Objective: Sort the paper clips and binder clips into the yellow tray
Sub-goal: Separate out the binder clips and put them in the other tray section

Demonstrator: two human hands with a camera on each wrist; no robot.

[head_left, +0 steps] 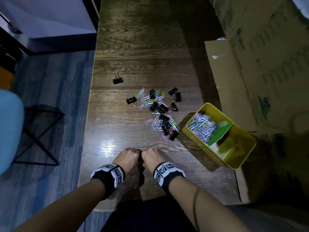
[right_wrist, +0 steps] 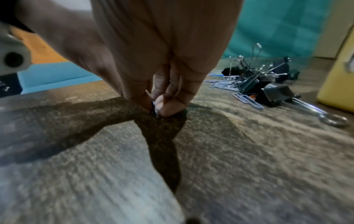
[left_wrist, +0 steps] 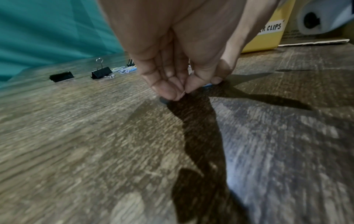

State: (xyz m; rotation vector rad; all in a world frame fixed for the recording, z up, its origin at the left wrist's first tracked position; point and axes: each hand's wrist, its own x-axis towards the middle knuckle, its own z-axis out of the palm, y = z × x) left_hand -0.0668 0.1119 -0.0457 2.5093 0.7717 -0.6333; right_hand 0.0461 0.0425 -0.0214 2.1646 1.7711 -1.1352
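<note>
My left hand (head_left: 128, 156) and right hand (head_left: 150, 154) meet knuckle to knuckle near the table's front edge. Both sets of fingertips are pressed down on the wood. In the left wrist view my left hand (left_wrist: 182, 94) pinches thumb to finger over a small blue paper clip (left_wrist: 207, 85). My right hand (right_wrist: 156, 107) pinches a pale sliver of clip. A mixed heap of coloured paper clips and black binder clips (head_left: 155, 106) lies mid-table. The yellow tray (head_left: 197, 139) stands to the right, with paper clips (head_left: 202, 126) in its far compartment.
One binder clip (head_left: 118, 79) lies alone at the far left of the heap. Cardboard boxes (head_left: 250, 72) line the table's right side behind the tray. A green divider (head_left: 220, 134) splits the tray. A blue chair (head_left: 10, 128) stands off the left edge.
</note>
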